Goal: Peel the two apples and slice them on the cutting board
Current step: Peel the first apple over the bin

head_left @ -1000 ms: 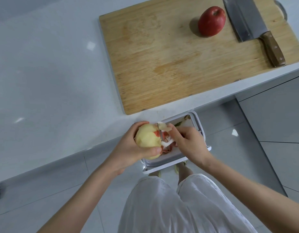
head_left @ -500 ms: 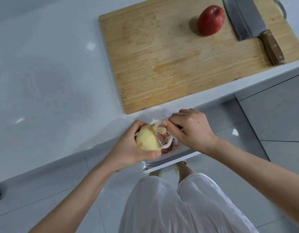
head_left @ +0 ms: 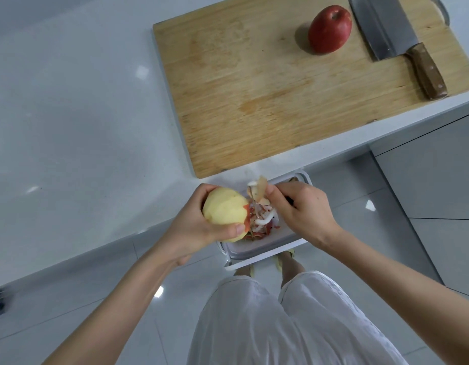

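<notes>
The left hand [head_left: 193, 230] is wrapped round a pale yellow, nearly peeled apple [head_left: 224, 213], fingers over the top and thumb pressed under it, with only a thin band of red skin left on the side facing the other hand. The right hand [head_left: 304, 209] is curled closed on a white plastic peeler [head_left: 266, 219] just beside the fruit, and a tan strip of peel [head_left: 261, 189] stands up against its thumb. Both hands are over a white rectangular bin [head_left: 267, 255] holding red and white peelings, just off the edge of the white countertop [head_left: 70, 127]. The second, whole red apple [head_left: 329, 29] sits on the rectangular wooden cutting board [head_left: 254, 88], next to a wooden-handled steel cleaver [head_left: 381, 25].
</notes>
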